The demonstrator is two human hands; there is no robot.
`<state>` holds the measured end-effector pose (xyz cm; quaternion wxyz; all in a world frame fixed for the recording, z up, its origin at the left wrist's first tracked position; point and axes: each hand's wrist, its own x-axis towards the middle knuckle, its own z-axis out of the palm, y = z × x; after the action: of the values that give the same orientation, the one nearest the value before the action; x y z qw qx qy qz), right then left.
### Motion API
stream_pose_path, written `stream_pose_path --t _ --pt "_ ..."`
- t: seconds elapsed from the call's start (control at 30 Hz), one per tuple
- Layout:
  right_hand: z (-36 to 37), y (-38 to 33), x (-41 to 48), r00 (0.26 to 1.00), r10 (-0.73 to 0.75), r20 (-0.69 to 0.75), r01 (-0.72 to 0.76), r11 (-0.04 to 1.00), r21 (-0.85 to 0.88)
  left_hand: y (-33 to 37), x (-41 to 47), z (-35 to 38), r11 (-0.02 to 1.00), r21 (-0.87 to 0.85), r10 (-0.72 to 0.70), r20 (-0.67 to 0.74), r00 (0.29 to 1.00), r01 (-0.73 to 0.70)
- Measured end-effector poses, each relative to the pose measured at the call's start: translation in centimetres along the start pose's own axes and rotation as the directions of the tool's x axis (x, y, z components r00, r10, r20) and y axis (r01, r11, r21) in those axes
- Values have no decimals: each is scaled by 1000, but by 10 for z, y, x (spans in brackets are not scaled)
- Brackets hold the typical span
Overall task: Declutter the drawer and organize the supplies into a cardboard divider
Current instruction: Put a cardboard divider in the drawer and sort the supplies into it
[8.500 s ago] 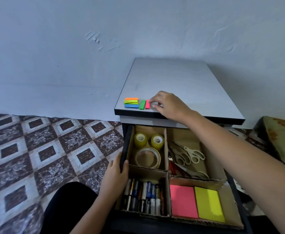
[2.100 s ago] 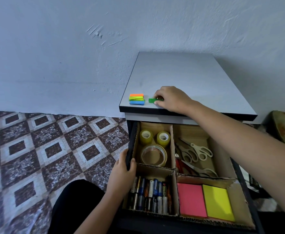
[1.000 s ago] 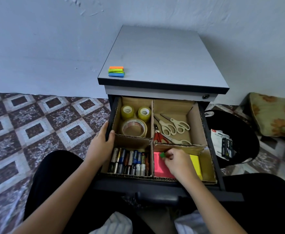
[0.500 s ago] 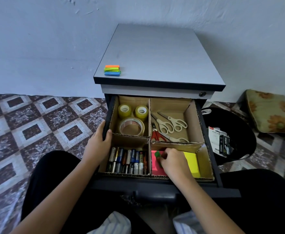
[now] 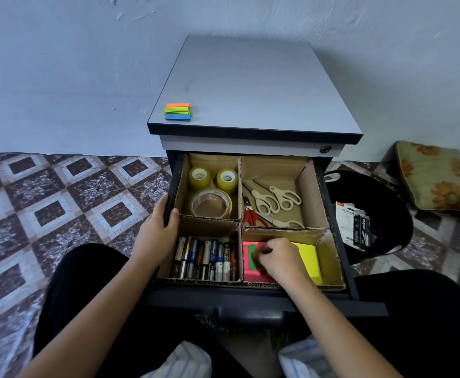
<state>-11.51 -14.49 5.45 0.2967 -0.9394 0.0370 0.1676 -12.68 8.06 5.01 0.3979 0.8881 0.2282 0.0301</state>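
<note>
One green flag strip (image 5: 251, 258) flat on pink pad (image 5: 246, 273) in near-right cell of cardboard divider (image 5: 240, 184), right hand (image 5: 277, 259) fingers (image 5: 262, 253) curled, pinching its right edge; probably light, thin, floppy, so best gripped by long edges; left hand (image 5: 156, 230) clamped on drawer (image 5: 172, 186) left wall; flag stack (image 5: 177, 112) far-left on counter (image 5: 250, 85).

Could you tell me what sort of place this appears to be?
Probably a room at home: patterned floor tiles, a floral cushion on the floor, and a small drawer cabinet holding stationery.
</note>
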Motion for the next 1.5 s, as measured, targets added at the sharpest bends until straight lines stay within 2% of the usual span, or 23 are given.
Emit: stream_pose_path --t 0.17,0.3,0.47,0.6,0.77,0.93,1.5 --pt "0 0 -5 994 -51 -94 49 998 -30 0 0 1 1000 -1 -10 3 1000 10" --pt "-16 -21 -13 952 -230 -200 230 973 -25 1 -1 2 1000 16 -14 -3 1000 14" --pt "-58 -89 15 800 -534 -275 554 833 -7 3 -1 2 1000 23 -1 3 1000 1" --pt "-73 -145 53 684 -702 -200 691 711 -131 2 0 2 1000 27 -11 4 1000 11" --pt "-65 -189 97 615 -772 -159 716 631 -299 5 1 1 999 17 -33 10 999 33" --pt "-60 -207 115 601 -793 -101 691 579 -432 2 2 1 999 -11 -50 22 999 50" --pt "-60 -207 114 589 -807 -46 675 522 -521 0 3 0 997 -71 -4 10 1000 5"
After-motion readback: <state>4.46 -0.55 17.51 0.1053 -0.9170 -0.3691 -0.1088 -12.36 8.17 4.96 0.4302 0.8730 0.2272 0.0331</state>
